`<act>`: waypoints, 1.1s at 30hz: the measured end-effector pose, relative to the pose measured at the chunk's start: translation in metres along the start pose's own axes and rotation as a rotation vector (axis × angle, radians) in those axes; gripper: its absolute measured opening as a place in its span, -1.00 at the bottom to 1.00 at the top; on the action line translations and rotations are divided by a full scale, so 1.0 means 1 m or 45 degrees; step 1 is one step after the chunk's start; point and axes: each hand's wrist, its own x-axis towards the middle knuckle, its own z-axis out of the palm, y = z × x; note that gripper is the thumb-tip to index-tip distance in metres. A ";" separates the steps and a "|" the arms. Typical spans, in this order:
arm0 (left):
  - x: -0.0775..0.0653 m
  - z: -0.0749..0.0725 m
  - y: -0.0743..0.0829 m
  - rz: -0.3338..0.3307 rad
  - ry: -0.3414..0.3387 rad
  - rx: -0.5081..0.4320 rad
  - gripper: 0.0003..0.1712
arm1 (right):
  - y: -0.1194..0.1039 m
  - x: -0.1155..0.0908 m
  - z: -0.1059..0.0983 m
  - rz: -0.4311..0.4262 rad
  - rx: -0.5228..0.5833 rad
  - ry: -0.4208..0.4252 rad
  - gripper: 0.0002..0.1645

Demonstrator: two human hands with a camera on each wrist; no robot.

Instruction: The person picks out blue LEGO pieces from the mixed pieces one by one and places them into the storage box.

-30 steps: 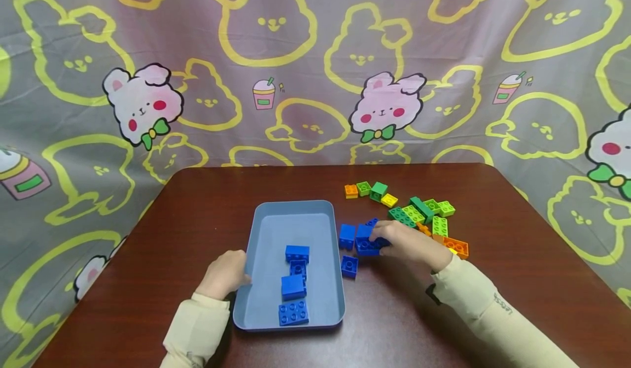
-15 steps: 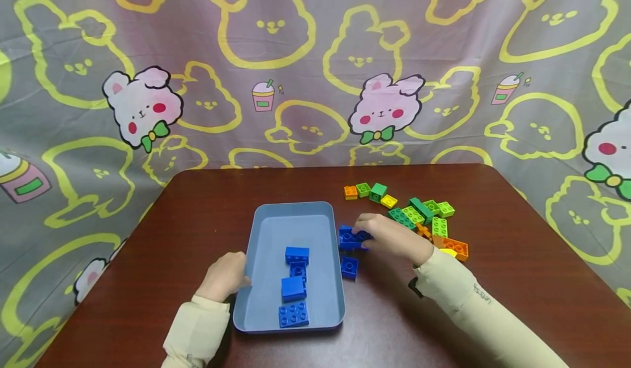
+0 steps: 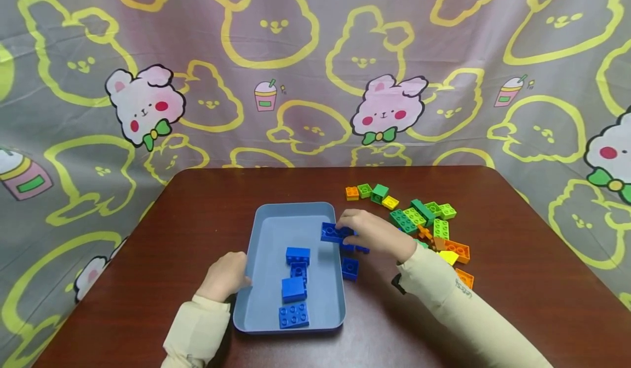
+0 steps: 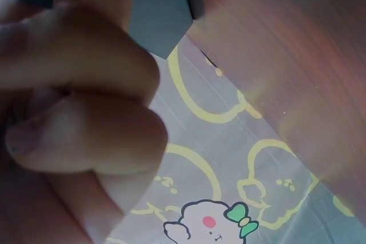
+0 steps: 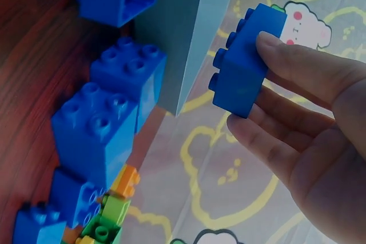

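My right hand (image 3: 379, 235) pinches a long blue building brick (image 3: 328, 233) between thumb and fingertips, over the right rim of a shallow blue-grey tray (image 3: 273, 228). In the right wrist view the brick (image 5: 243, 72) is tilted, its studs facing left. My left hand (image 3: 224, 275) grips the tray's left rim, thumb over the edge; the left wrist view has its curled fingers (image 4: 97, 130) close to the tray's wall (image 4: 163, 15). Several blue bricks (image 3: 294, 289) lie inside the tray. Another blue brick (image 3: 350, 268) lies just right of it, and more are partly hidden beneath my right hand.
Green bricks (image 3: 404, 220), orange bricks (image 3: 455, 250) and a yellow piece (image 3: 448, 257) are strewn on the brown table (image 3: 212, 203) to the right. A short row with a dark green brick (image 3: 379, 193) lies farther back. A patterned curtain (image 3: 305, 83) hangs behind.
My right hand has lifted the long blue brick from the group on the table and carried it left to the tray's right rim. The left hand stays at the tray's left side.
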 end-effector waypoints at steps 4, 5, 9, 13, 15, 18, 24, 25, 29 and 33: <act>0.000 0.000 0.000 -0.005 0.004 -0.002 -0.79 | -0.004 0.007 0.000 -0.047 -0.014 0.015 -0.66; 0.000 0.000 0.000 -0.006 0.001 -0.002 -0.78 | -0.004 0.009 0.001 -0.057 -0.015 0.017 -0.66; 0.000 0.001 0.000 -0.004 -0.004 0.004 -0.78 | -0.005 0.015 0.002 -0.080 -0.027 0.010 -0.67; 0.001 0.000 0.000 0.003 0.002 0.018 -0.76 | -0.005 0.021 0.006 -0.080 -0.034 -0.008 -0.68; 0.001 0.000 0.000 0.003 0.003 0.020 -0.75 | -0.006 0.024 0.008 -0.089 -0.034 -0.003 -0.68; 0.002 -0.001 0.000 -0.002 -0.004 0.014 -0.76 | -0.006 0.028 0.011 -0.094 -0.038 0.009 -0.67; 0.001 -0.002 0.000 -0.004 -0.016 0.001 -0.78 | -0.010 0.036 0.016 -0.082 -0.044 0.012 -0.66; 0.001 -0.002 0.000 -0.004 -0.015 0.000 -0.78 | -0.010 0.037 0.017 -0.086 -0.048 0.013 -0.67; 0.001 -0.002 0.000 -0.003 -0.015 0.002 -0.76 | -0.013 0.041 0.020 -0.087 -0.054 0.008 -0.66; 0.001 -0.001 0.000 0.000 -0.008 0.001 -0.75 | -0.017 0.045 0.022 -0.070 -0.043 -0.024 -0.66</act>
